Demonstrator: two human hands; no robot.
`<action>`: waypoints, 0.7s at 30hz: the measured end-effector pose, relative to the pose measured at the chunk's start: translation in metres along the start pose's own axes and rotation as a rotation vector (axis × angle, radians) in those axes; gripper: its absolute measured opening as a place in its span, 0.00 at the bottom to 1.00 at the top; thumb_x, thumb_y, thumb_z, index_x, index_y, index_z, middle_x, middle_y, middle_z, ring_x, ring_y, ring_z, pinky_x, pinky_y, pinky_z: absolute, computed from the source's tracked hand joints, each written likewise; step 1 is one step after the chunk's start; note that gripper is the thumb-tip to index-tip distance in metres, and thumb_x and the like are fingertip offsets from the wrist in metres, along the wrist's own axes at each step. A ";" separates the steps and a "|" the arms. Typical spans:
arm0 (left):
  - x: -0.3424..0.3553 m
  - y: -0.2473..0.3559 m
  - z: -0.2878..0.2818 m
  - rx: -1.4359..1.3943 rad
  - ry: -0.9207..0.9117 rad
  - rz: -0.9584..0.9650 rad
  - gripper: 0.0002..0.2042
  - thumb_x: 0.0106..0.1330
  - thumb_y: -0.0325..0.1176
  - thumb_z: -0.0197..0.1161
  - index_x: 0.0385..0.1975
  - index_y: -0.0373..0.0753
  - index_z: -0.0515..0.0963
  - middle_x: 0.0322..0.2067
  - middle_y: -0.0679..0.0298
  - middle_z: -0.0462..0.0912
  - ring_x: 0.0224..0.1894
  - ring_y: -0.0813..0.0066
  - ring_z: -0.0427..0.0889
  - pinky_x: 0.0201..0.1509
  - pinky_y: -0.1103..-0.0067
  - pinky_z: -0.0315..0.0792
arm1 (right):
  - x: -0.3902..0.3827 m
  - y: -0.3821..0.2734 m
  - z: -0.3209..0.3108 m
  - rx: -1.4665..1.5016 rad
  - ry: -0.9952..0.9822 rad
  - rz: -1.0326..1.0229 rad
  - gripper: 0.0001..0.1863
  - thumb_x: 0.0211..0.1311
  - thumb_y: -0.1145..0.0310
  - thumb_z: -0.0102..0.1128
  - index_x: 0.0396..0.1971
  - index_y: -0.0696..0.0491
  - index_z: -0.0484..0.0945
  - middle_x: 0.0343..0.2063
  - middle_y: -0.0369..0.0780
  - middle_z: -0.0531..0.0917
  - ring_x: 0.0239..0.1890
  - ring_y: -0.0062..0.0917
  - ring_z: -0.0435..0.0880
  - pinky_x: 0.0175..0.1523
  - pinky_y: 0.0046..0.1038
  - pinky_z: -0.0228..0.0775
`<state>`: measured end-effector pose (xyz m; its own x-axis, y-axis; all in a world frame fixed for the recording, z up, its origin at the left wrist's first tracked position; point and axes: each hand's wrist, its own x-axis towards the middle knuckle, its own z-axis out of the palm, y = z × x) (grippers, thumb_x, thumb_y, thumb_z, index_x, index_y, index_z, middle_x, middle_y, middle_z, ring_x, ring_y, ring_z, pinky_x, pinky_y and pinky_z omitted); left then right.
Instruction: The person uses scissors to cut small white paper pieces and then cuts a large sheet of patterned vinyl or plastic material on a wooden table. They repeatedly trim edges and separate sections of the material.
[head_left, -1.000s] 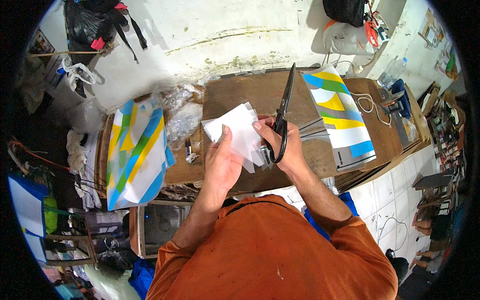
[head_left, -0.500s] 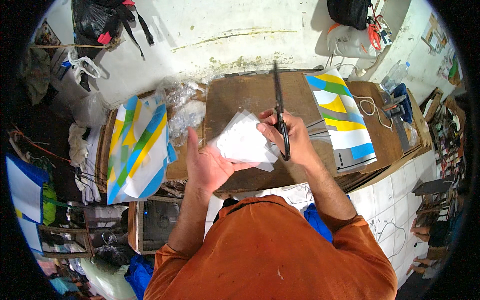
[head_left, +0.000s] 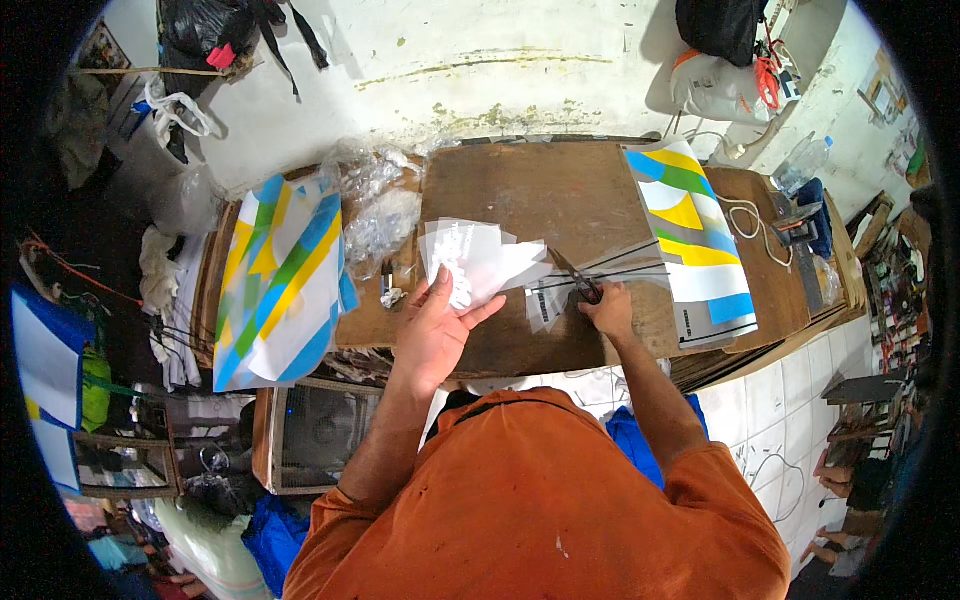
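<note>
Left hand [head_left: 437, 325]: thumb on top, fingers beneath, clamped on a loose fan of translucent white sheets [head_left: 478, 262]; thumb pressure presumably keeps the uneven stack together. Right hand [head_left: 608, 311]: fingers at the handles of the dark scissors [head_left: 578, 277], blades angled away and leftward; cannot tell whether this grip is tight or loose. Just left of it, overlapping translucent offcuts [head_left: 546, 305] on the wooden table [head_left: 540, 185]. Beyond the right grip, a colour-banded printed sheet [head_left: 695, 240] lies flat, probably aside to spare it knocks.
</note>
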<state>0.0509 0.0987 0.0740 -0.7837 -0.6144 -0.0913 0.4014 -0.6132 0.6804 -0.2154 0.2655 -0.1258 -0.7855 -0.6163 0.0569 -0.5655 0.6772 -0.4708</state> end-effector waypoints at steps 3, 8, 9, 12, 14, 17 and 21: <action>0.001 -0.004 0.005 -0.044 -0.002 -0.009 0.18 0.78 0.41 0.50 0.62 0.42 0.69 0.59 0.58 0.77 0.61 0.56 0.78 0.63 0.58 0.74 | -0.008 -0.003 -0.002 -0.102 0.113 -0.036 0.30 0.44 0.52 0.78 0.46 0.54 0.82 0.55 0.49 0.75 0.58 0.46 0.71 0.60 0.46 0.66; 0.002 -0.014 0.016 -0.131 -0.003 -0.064 0.21 0.77 0.45 0.52 0.62 0.39 0.68 0.59 0.57 0.77 0.62 0.54 0.77 0.65 0.62 0.73 | -0.012 -0.090 -0.062 1.074 -0.257 -0.163 0.29 0.60 0.62 0.72 0.61 0.52 0.75 0.52 0.40 0.78 0.51 0.27 0.78 0.54 0.32 0.72; 0.003 -0.017 0.018 -0.165 0.013 -0.106 0.21 0.77 0.45 0.53 0.62 0.40 0.68 0.59 0.57 0.77 0.62 0.55 0.76 0.65 0.62 0.73 | -0.019 -0.106 -0.080 1.390 -0.454 -0.294 0.35 0.61 0.70 0.71 0.68 0.51 0.68 0.49 0.34 0.78 0.48 0.19 0.78 0.50 0.24 0.73; 0.005 -0.025 0.024 -0.271 0.002 -0.188 0.22 0.77 0.45 0.53 0.63 0.40 0.68 0.60 0.57 0.76 0.63 0.57 0.76 0.65 0.63 0.73 | -0.022 -0.150 -0.122 1.510 -0.439 -0.471 0.45 0.51 0.74 0.78 0.69 0.51 0.64 0.47 0.32 0.77 0.47 0.19 0.77 0.51 0.23 0.72; 0.003 -0.028 0.028 -0.310 0.041 -0.238 0.22 0.77 0.45 0.53 0.63 0.40 0.68 0.60 0.57 0.75 0.63 0.59 0.75 0.66 0.64 0.73 | -0.022 -0.161 -0.147 1.482 -0.473 -0.420 0.51 0.44 0.70 0.83 0.69 0.52 0.63 0.43 0.32 0.79 0.47 0.19 0.77 0.50 0.24 0.71; -0.002 -0.031 0.034 -0.313 -0.016 -0.258 0.21 0.76 0.45 0.55 0.61 0.38 0.70 0.57 0.59 0.79 0.59 0.66 0.79 0.65 0.67 0.75 | -0.012 -0.165 -0.166 1.382 -0.578 -0.522 0.53 0.41 0.70 0.85 0.70 0.50 0.62 0.42 0.31 0.78 0.48 0.18 0.77 0.51 0.23 0.71; -0.006 -0.031 0.039 -0.354 -0.060 -0.272 0.20 0.77 0.45 0.53 0.60 0.39 0.71 0.57 0.60 0.80 0.59 0.66 0.80 0.66 0.67 0.74 | -0.001 -0.168 -0.162 1.255 -0.379 -0.673 0.35 0.47 0.77 0.79 0.58 0.50 0.73 0.42 0.32 0.79 0.43 0.15 0.77 0.47 0.21 0.72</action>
<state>0.0244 0.1407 0.0812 -0.9049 -0.3839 -0.1835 0.3060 -0.8868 0.3462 -0.1603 0.2179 0.0957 -0.2456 -0.8669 0.4338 -0.0506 -0.4355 -0.8988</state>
